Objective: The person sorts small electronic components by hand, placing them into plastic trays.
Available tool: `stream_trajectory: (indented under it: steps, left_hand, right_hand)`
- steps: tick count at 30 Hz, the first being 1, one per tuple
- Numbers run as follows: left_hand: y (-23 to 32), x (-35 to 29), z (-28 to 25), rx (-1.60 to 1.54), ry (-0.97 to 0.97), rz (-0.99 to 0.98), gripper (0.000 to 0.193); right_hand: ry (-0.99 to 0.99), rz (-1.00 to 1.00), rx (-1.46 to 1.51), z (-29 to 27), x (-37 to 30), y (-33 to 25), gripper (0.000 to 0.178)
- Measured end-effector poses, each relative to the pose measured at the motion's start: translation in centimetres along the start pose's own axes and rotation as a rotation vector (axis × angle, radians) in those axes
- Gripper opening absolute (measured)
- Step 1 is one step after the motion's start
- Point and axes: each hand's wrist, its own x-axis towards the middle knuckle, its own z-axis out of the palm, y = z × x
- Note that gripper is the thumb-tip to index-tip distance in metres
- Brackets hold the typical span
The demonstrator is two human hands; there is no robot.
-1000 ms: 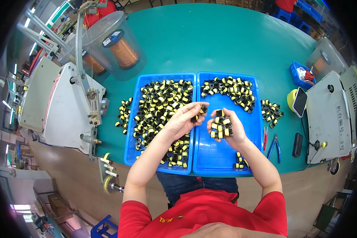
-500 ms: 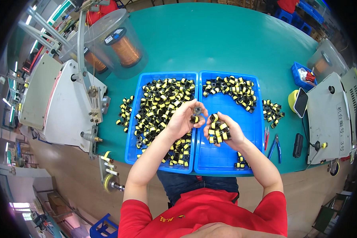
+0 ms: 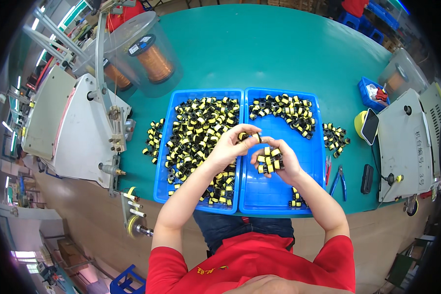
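Observation:
Two blue trays sit side by side on the green table. The left tray point(image 3: 162, 169) is heaped with small black-and-yellow coil parts point(image 3: 201, 122). The right tray point(image 3: 269, 193) has a pile of the same parts point(image 3: 284, 109) at its far end. My left hand point(image 3: 230, 146) pinches one small part point(image 3: 256, 137) between thumb and fingers over the seam between the trays. My right hand point(image 3: 278, 164) cups a stacked cluster of several parts point(image 3: 270, 160) just beside it.
A white winding machine point(image 3: 73, 127) stands at left with copper wire spools point(image 3: 154, 61) under clear covers behind it. Loose parts point(image 3: 335, 134) lie right of the trays, near pliers point(image 3: 339, 179), a phone point(image 3: 370, 126) and a grey machine point(image 3: 406, 142).
Both hands have drifted slightly toward me and left over the trays. My left hand's fingers have turned the single part close to the cluster in my right hand.

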Motion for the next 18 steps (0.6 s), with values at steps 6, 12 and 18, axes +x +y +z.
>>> stream_trajectory:
  steps: [6,12,18]
  left_hand:
    - [0.2,0.2,-1.0,-0.453,-0.009,-0.160,0.029]
    - [1.0,-0.1,-0.7,-0.442,0.142,-0.226,0.019]
    - [1.7,-0.4,0.8,0.065,-0.165,-0.206,0.024]
  right_hand:
    - [-0.063,-0.050,0.032,-0.4,0.3,0.0,0.049]
    - [-0.171,-0.069,0.069,0.1,0.1,0.1,0.058]
    - [-0.147,-0.097,0.018,0.4,0.0,0.2,0.061]
